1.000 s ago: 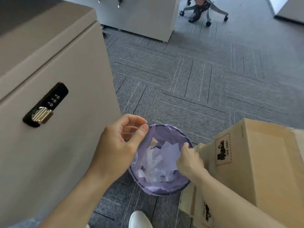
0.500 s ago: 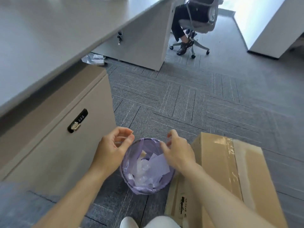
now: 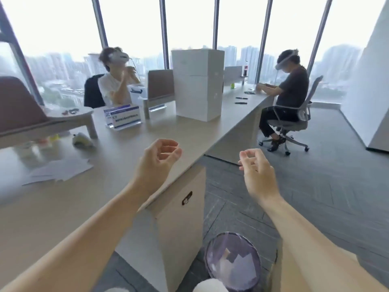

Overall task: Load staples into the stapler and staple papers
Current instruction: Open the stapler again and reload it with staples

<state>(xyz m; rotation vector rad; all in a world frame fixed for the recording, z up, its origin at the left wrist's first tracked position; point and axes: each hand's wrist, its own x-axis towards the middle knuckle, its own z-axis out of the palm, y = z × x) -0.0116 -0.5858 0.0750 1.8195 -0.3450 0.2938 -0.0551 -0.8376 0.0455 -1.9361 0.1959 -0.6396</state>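
Note:
My left hand (image 3: 156,161) is raised over the desk's right edge, fingers curled and apart, holding nothing. My right hand (image 3: 257,171) hangs in the air over the carpet beside the desk, fingers loosely bent, also empty. White sheets of paper (image 3: 60,171) lie spread on the desk (image 3: 63,207) at the left, blurred. I cannot make out a stapler or staples; some small blurred items (image 3: 42,144) sit under the monitor shelf at the far left.
A waste bin with a purple liner (image 3: 232,260) holding paper scraps stands on the floor below my right arm, next to a locked cabinet (image 3: 181,211). A white box stack (image 3: 197,85), a sign holder (image 3: 123,118) and two seated people are beyond.
My view has swung up from the bin to the desk. Both hands left the bin's rim and rose to desk height, empty.

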